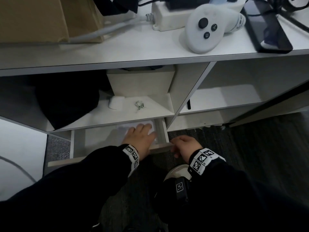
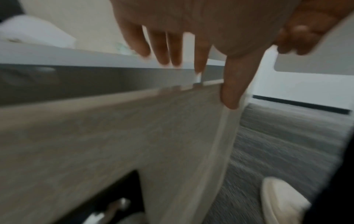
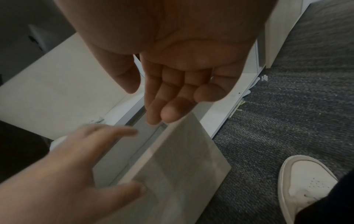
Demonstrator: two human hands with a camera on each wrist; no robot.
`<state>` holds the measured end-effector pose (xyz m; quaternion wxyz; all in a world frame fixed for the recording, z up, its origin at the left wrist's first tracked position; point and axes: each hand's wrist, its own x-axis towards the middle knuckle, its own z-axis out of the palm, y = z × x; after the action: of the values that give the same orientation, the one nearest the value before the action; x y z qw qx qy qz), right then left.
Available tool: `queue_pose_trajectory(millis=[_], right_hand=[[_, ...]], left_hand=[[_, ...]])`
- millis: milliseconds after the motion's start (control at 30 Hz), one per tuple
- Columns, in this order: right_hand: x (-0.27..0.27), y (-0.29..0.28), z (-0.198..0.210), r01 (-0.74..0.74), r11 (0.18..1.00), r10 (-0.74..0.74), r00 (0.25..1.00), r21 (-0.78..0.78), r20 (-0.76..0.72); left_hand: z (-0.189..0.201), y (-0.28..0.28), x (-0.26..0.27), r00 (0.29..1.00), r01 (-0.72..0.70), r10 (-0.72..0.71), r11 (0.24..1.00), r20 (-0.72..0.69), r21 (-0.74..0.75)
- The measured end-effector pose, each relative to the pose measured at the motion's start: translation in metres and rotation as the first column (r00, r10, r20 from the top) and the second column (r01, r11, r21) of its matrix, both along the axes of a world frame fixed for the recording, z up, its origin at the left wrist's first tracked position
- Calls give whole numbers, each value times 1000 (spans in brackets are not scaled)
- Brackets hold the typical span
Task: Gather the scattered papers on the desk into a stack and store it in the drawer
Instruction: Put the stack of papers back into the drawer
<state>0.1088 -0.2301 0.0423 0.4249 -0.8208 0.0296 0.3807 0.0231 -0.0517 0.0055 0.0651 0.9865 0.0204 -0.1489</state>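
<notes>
Black sleeves (image 1: 83, 185), both arms; white wristbands (image 1: 203, 160) w/ black square-code tags; white shoe (image 3: 306, 183).

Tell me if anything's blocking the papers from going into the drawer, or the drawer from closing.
The papers already lie inside the open drawer, under the left hand. That hand reaches over the drawer front, so it must come out before the drawer can close. The right hand is at the front's right corner. Nothing else visible blocks it.
</notes>
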Motion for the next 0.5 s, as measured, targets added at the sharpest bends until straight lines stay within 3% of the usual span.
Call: queue_pose_trajectory(millis=[200,300,500], right_hand=[[-1,-4,-4,-2,1000,2,1000,-1,-13],[-1,-6,-5,-3,1000,3,1000,1,-18],[0,-14,-4,13,1000,-13,995,0,-102]], left_hand=[[-5,17,17,993,-120,117,989,35,86],[-10,16,23,980,-156,140,982,141,108],[-6,23,45,968,-129,107,988,228,82]])
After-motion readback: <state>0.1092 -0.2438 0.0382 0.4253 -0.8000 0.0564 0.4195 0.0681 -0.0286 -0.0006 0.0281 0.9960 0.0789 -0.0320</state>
